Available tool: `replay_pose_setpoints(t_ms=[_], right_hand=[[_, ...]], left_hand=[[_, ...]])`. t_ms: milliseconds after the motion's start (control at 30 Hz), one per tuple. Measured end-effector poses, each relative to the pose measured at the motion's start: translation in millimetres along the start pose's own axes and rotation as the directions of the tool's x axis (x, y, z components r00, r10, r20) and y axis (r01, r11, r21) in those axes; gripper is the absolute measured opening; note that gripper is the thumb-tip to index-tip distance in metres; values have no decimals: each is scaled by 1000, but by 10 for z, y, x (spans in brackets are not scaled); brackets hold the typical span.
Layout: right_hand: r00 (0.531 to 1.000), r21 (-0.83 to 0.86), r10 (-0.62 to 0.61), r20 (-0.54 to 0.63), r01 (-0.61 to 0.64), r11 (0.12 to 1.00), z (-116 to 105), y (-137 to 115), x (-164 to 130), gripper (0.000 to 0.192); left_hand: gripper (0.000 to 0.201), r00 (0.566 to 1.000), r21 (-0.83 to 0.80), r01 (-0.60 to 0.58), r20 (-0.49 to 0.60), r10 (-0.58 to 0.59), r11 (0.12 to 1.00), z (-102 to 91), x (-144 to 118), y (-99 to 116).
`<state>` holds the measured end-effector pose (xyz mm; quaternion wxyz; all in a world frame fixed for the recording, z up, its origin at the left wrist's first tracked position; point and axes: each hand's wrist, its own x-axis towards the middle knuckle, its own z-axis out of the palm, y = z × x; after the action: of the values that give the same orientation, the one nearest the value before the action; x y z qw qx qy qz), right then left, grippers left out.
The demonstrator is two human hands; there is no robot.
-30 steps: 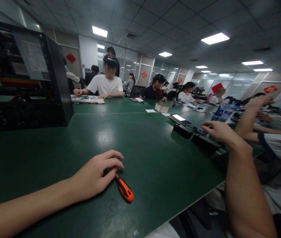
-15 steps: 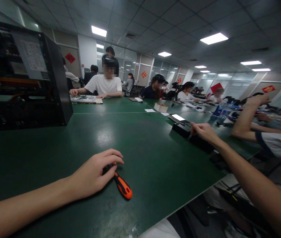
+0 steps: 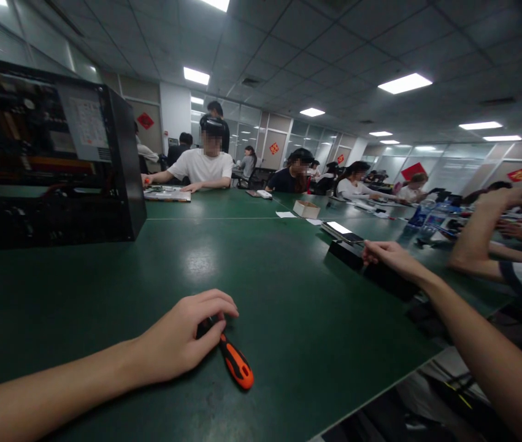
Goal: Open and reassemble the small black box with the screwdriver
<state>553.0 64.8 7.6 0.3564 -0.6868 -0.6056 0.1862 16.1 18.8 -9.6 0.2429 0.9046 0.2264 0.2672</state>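
My left hand (image 3: 191, 334) rests on the green table (image 3: 270, 307), its fingers curled over the front part of a screwdriver (image 3: 237, 363). The orange and black handle sticks out below my thumb toward the table's near edge; the shaft is hidden under the hand. My right hand (image 3: 392, 258) reaches out to the right, thumb and fingers pinched together. The pinch is beside a phone with a lit screen (image 3: 338, 228) and just over a black box-like object (image 3: 346, 253). What the fingertips hold, if anything, cannot be made out.
An open black computer case (image 3: 125, 166) stands at the left. Farther back are a small open box (image 3: 307, 209), white paper (image 3: 286, 215) and water bottles (image 3: 421, 215). A co-worker (image 3: 208, 166) sits opposite; another person's raised arm (image 3: 476, 233) is at the right.
The camera view has turned slightly, so the whole scene sits a little lower and farther right. Both hands keep about the same pose; the screwdriver remains under the left one.
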Motion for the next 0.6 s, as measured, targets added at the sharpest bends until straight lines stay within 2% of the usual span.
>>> replay_pose_setpoints(t_ms=[167,233,367,600], right_hand=[[999,22,2,39,-3,1000,18,-73,-18,78],[998,25,-5,57,4,1000,28,-126,-44,74],[997,24,-21,78,19,1000,32,-219,-135,67],[991,-60,-53,123,61,996,50,-270,-226,64]], left_hand=[[46,996,-36,-79,33,80,996,-51,-42,47],[51,993,-37,-113,10,114,993,-60,-63,51],[51,990,-45,-142,-22,141,989,-51,-70,45],[47,987,-62,-152,38,155,986,-75,-40,116]])
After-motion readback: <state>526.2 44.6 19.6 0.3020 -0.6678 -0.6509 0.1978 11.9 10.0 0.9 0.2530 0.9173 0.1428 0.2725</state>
